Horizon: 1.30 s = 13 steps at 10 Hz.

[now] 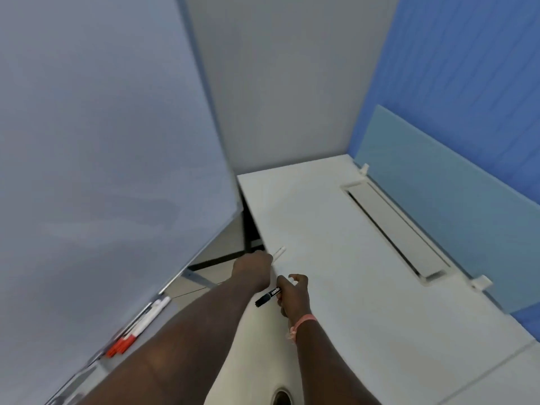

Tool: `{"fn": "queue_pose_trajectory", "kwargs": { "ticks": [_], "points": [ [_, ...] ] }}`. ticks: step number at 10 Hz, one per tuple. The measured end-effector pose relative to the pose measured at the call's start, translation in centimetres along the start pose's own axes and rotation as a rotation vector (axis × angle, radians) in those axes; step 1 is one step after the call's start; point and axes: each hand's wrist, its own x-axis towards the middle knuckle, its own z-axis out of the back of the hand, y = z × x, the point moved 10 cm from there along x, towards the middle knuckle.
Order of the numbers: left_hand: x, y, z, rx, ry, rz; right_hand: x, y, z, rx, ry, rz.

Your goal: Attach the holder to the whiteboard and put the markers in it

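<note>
White worktop (336, 258) is filling the right half of the head view, with a long cable slot (397, 232) running along its far side beside a pale blue divider panel (455, 197). Left hand (257, 266) is reaching to the worktop's near-left edge, fingers curled closed around a white marker (279, 252) whose tip is sticking out past the knuckles; whether the marker is lifting off the surface cannot be told. Right hand (293, 293) is hovering just beside it, gripping a black marker (268, 296) with a white printed label between thumb and fingers, cap end pointing left and down. A pink band (304, 323) is sitting on the right wrist. Whiteboard (102, 171) is standing tilted at the left. Along its lower edge the holder (96, 363) is sitting, blurred, with several white-bodied markers with red caps (137, 331) lying in it. The two hands are well apart from the holder.
</note>
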Motion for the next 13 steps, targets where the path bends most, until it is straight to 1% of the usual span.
{"fn": "queue_pose_trajectory", "kwargs": {
  "ticks": [1, 2, 3, 4, 6, 8, 9, 10, 11, 12, 13],
  "points": [
    [-2.6, 6.3, -0.7, -0.038, 0.012, 0.13, -1.9, -0.4, -5.7, -0.082, 0.107, 0.021],
    [-3.4, 9.2, -1.5, -0.026, 0.054, 0.157, -2.7, 0.1, -8.3, -0.136, 0.158, 0.043],
    [-4.2, 10.6, -1.9, -0.01, 0.1, 0.175, -3.0, 0.3, -9.5, -0.168, 0.178, 0.059],
    [-6.4, 14.5, -3.2, -0.001, 0.146, 0.237, -4.3, -0.5, -13.0, -0.247, 0.242, 0.087],
    [-10.3, 19.8, -4.4, -0.024, 0.123, 0.333, -7.4, -1.5, -18.5, -0.331, 0.306, 0.126],
    [-11.7, 21.0, -5.6, -0.029, 0.122, 0.312, -8.3, -2.8, -20.2, -0.395, 0.295, 0.151],
    [-11.9, 21.1, -5.8, -0.045, 0.136, 0.304, -8.4, -3.0, -20.2, -0.365, 0.27, 0.151],
    [-11.9, 21.1, -5.4, -0.103, 0.107, 0.292, -8.5, -3.1, -20.0, -0.385, 0.265, 0.172],
    [-11.7, 20.9, -4.7, -0.128, 0.044, 0.277, -8.7, -3.0, -20.0, -0.4, 0.29, 0.185],
    [-11.0, 20.4, -4.1, -0.118, -0.002, 0.243, -8.8, -2.8, -20.0, -0.384, 0.315, 0.194],
    [-10.6, 19.7, -4.2, -0.121, -0.011, 0.224, -8.8, -2.8, -19.7, -0.354, 0.317, 0.183]
  ]
}}
